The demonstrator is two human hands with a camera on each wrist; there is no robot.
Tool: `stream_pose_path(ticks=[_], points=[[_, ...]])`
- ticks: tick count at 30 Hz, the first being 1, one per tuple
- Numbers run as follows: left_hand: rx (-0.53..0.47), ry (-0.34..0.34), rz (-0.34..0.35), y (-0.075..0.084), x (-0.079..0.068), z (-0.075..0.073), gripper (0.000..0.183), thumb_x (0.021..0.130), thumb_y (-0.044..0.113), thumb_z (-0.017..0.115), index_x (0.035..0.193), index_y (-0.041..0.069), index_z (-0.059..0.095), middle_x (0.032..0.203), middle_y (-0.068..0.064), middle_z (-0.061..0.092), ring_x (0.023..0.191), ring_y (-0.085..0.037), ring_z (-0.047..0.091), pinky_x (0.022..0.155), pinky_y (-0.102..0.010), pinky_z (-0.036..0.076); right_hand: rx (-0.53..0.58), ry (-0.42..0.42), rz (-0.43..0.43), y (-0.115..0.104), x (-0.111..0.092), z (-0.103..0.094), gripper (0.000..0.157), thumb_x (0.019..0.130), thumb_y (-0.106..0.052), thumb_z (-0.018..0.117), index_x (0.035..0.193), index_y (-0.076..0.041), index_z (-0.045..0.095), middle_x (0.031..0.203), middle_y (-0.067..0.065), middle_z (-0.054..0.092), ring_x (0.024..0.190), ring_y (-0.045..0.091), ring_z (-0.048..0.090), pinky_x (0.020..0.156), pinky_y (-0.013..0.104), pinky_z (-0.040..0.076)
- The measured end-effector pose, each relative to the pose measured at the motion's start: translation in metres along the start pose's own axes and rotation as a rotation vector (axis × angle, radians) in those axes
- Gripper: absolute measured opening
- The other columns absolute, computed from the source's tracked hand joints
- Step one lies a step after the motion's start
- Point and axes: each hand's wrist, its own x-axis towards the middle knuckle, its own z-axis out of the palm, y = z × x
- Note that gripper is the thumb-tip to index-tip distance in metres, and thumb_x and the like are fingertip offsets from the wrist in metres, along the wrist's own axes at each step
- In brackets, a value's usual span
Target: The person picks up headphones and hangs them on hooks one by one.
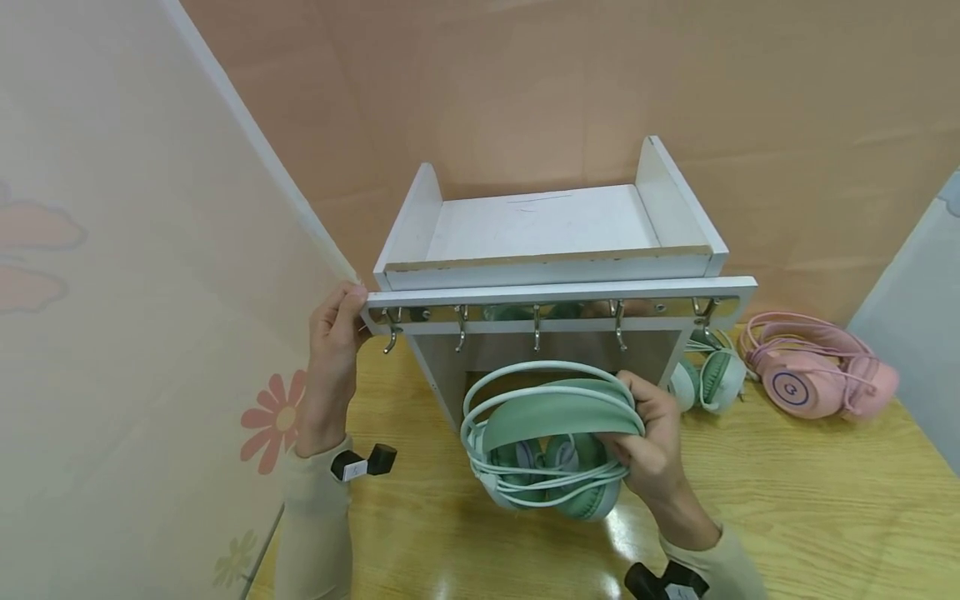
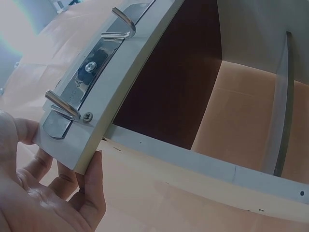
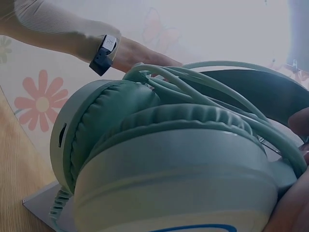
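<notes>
My right hand (image 1: 651,437) grips green over-ear headphones (image 1: 562,408) by the right side of the headband, its coiled cable looped around them. They hang in front of a small white shelf unit (image 1: 540,225), below its row of metal hooks. Close up in the right wrist view are the two padded ear cups (image 3: 174,159). My left hand (image 1: 339,325) pinches the left end of the white hook board (image 1: 558,293) between thumb and fingers. In the left wrist view the board's end and two hooks (image 2: 63,105) show beside that thumb. The hooks (image 1: 537,327) carry nothing.
Right of the unit, another green and white pair of headphones (image 1: 712,375) lies on the wooden table (image 1: 810,492). Pink headphones (image 1: 813,371) with a wound cable lie beside it. A white panel with flowers (image 1: 150,292) stands along the left, and a brown backdrop (image 1: 525,92) behind.
</notes>
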Motion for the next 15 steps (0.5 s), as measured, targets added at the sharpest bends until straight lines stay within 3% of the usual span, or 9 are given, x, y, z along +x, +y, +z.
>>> stream_pose_path(ticks=[10,15], points=[[0.002,0.008,-0.009,0.0013,-0.0007,-0.0007,0.032,0.112,0.020,0.049,0.086,0.023,0.067,0.090,0.005,0.065,0.086,-0.013,0.065,0.083,-0.035,0.053,-0.065,0.020,0.022,0.0046,0.0003,0.0047,0.042,0.068,0.035,0.030,0.076,-0.003,0.046,0.050,0.002,0.033,0.032,0.010,0.023,0.029,0.017,0.021],[-0.015,0.018,-0.006,0.0011,0.0001,0.0013,0.032,0.111,0.018,0.049,0.084,0.022,0.067,0.086,0.005,0.065,0.081,-0.011,0.066,0.078,-0.032,0.054,-0.071,0.024,0.030,0.0066,-0.0003,0.0071,0.040,0.071,0.035,0.033,0.076,-0.002,0.047,0.049,0.002,0.032,0.032,0.011,0.023,0.029,0.017,0.021]])
